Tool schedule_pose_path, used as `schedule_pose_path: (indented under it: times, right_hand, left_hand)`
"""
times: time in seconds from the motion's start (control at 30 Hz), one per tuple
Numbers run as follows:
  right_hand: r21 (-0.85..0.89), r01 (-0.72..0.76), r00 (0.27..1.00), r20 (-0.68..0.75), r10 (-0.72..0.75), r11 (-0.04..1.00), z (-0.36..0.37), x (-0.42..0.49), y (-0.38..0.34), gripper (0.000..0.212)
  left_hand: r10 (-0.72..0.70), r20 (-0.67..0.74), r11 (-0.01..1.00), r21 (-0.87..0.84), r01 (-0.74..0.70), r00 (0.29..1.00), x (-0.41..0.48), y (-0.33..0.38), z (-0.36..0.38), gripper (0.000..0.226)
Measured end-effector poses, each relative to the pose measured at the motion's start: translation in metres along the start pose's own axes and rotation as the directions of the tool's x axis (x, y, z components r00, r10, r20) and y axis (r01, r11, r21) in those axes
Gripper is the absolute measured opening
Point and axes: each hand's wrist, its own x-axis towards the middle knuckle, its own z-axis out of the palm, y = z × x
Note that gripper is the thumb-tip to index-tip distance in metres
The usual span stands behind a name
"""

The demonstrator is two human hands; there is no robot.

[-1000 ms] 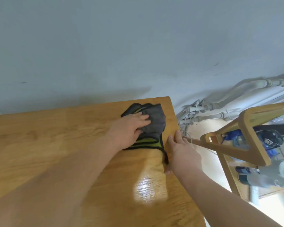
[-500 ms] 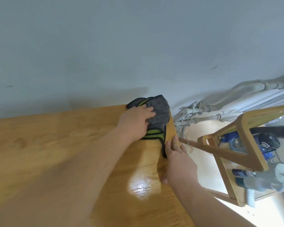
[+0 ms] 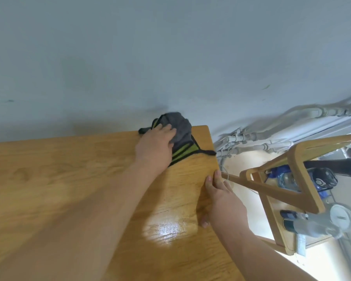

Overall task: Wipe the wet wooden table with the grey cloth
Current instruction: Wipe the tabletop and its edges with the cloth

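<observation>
We are seeing the wooden table, smooth, honey-grained, with a glossy wet patch at 6 o'clock. Our left hand is pressing flat, fingers spread, on the grey cloth, a bunched soft cloth with green stripes and black trim. It is now lying at the table's far edge against the blue-grey wall, at 12 o'clock, pushed farther back than half a second ago. Its long axis is running from 10 toward 4 o'clock, a black corner reaching the right edge. Our right hand is resting open on that edge, holding nothing, beside a bentwood shelf.
</observation>
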Motion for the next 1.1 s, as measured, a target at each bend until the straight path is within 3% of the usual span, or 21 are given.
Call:
schedule_pose_path:
  times: [0.07,0.13,0.2,0.3,0.37,0.47,0.53,0.57,0.63,0.7,0.8,0.87,0.9,0.93,1.0,1.07,1.1]
  right_hand:
    - [-0.006,-0.006,1.0,-0.019,0.006,1.0,0.0,0.0,-0.003,0.128]
    - [0.003,-0.019,0.999,-0.026,0.019,1.0,0.001,0.001,-0.004,0.119]
    - [-0.002,-0.014,1.0,-0.026,0.014,1.0,0.002,0.002,-0.002,0.113]
    - [0.039,-0.025,1.0,0.007,0.025,0.999,0.004,0.003,0.004,0.129]
    - [0.071,-0.036,0.999,0.014,0.035,0.997,0.004,0.003,0.006,0.134]
    - [0.054,-0.058,0.998,0.005,0.058,0.997,0.003,0.002,0.003,0.136]
    - [0.021,-0.071,0.997,0.009,0.071,0.997,0.003,0.001,-0.002,0.136]
    - [0.004,-0.073,0.997,0.003,0.073,0.997,0.003,0.001,-0.004,0.136]
    - [-0.037,-0.076,0.997,0.001,0.076,0.996,0.004,0.004,-0.006,0.136]
    - [-0.075,-0.08,0.997,0.006,0.08,0.994,0.005,0.006,-0.007,0.134]
    - [-0.145,-0.061,0.996,-0.075,0.05,0.988,0.01,0.005,-0.007,0.112]
    - [-0.191,-0.04,0.995,-0.095,0.022,0.981,0.01,0.004,-0.008,0.117]
    - [-0.222,-0.031,0.996,-0.087,0.012,0.975,0.009,0.004,-0.009,0.122]
    - [-0.256,-0.022,0.997,-0.075,0.003,0.966,0.007,0.004,-0.01,0.126]
    - [-0.282,-0.015,0.999,-0.054,0.0,0.959,0.002,0.004,-0.008,0.13]
    - [-0.272,-0.01,0.999,-0.032,0.001,0.962,0.001,0.004,-0.004,0.133]
    - [-0.261,-0.005,1.0,-0.029,-0.003,0.965,0.001,0.004,-0.003,0.134]
  left_hand:
    - [0.066,-0.024,0.998,-0.006,-0.066,0.998,-0.027,0.023,0.019,0.047]
    - [0.278,0.023,0.959,-0.056,-0.277,0.96,-0.061,0.029,0.032,0.047]
    - [0.452,0.106,0.89,-0.115,-0.44,0.886,-0.086,0.016,0.035,0.047]
    - [0.574,0.275,0.815,-0.106,-0.569,0.771,-0.071,-0.026,0.001,0.048]
    - [0.502,0.281,0.858,-0.042,-0.512,0.818,-0.054,-0.05,-0.02,0.049]
    - [0.179,0.036,0.983,-0.058,-0.177,0.983,-0.062,-0.064,-0.025,0.048]
    - [-0.049,-0.1,0.998,-0.037,0.045,0.994,-0.09,-0.045,-0.012,0.047]
    - [-0.08,-0.137,0.997,-0.021,0.078,0.987,-0.105,-0.032,-0.004,0.047]
    - [0.013,-0.106,1.0,0.007,-0.012,0.994,-0.139,-0.009,0.012,0.049]
    - [0.219,0.026,0.976,0.006,-0.219,0.975,-0.176,0.0,0.027,0.05]
    - [0.551,0.248,0.817,0.034,-0.575,0.797,-0.207,-0.024,0.029,0.047]
    - [0.648,0.32,0.705,0.092,-0.703,0.692,-0.198,-0.05,0.021,0.044]
    - [0.656,0.327,0.687,0.113,-0.718,0.68,-0.191,-0.061,0.015,0.044]
    - [0.64,0.325,0.697,0.136,-0.704,0.697,-0.184,-0.07,0.008,0.045]
    - [0.507,0.264,0.817,0.154,-0.555,0.82,-0.175,-0.074,0.001,0.046]
    - [0.177,0.064,0.981,0.075,-0.182,0.982,-0.178,-0.05,0.004,0.047]
    - [-0.026,-0.026,1.0,0.003,0.026,0.999,-0.18,-0.029,0.01,0.048]
